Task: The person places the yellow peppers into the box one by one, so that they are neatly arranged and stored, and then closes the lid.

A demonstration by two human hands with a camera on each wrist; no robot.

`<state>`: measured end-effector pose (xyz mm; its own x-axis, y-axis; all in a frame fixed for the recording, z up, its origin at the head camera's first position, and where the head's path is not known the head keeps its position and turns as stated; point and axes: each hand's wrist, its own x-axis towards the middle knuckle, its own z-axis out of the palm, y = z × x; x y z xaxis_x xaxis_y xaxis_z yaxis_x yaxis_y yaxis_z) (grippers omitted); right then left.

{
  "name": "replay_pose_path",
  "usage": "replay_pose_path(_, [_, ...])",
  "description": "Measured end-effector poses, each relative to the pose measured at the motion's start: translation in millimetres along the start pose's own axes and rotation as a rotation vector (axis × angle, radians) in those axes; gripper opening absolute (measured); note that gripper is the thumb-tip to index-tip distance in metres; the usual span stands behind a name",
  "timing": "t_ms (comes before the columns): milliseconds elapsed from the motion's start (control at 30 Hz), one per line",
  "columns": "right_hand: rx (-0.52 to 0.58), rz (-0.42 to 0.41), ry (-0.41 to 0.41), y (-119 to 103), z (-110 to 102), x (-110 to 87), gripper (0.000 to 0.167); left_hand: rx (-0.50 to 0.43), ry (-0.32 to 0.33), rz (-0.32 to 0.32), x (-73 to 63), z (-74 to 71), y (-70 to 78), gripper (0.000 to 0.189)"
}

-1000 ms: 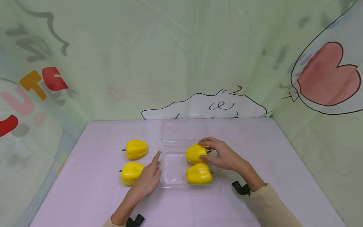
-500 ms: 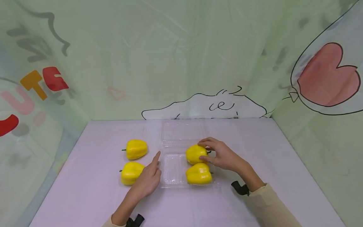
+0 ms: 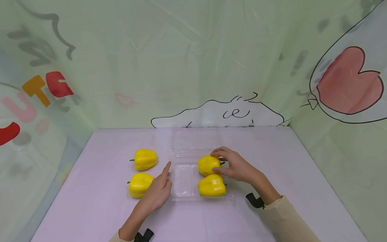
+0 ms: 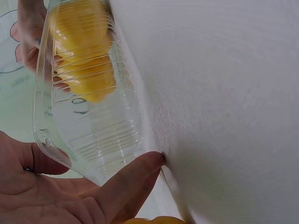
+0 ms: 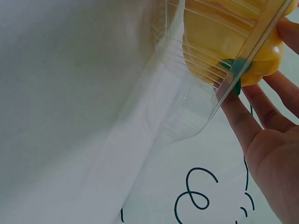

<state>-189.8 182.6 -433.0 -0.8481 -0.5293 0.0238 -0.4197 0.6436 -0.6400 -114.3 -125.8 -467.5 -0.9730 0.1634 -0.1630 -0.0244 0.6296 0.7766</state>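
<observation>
In the head view, my right hand (image 3: 234,164) holds a yellow bell pepper (image 3: 208,164) between thumb and fingers, in the right rear of a clear plastic clamshell container (image 3: 184,181). Another yellow pepper (image 3: 212,185) lies just in front of it, stem to the right. My left hand (image 3: 158,190) is at the container's left side, index finger straight. In the left wrist view, its thumb (image 4: 46,161) is by the rim and its fingers reach along the container's base. The right wrist view shows the held pepper's green stem (image 5: 233,70) through the clear wall.
Two more yellow peppers lie left of the container, one at the rear (image 3: 145,159) and one (image 3: 140,185) partly behind my left hand. The container's lid (image 3: 195,139) lies open toward the back wall. A pale cloth (image 3: 99,188) covers the table.
Almost nothing differs. My right hand and forearm have shifted very slightly left; the peppers, container and left hand stay in place.
</observation>
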Motion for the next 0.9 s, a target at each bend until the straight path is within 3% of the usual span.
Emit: replay_pose_path(900, [-0.08, 0.015, -0.008, -1.0, 4.0, -2.1, 0.053, 0.004, 0.001, 0.004, 1.1, 0.2, -1.0, 0.066])
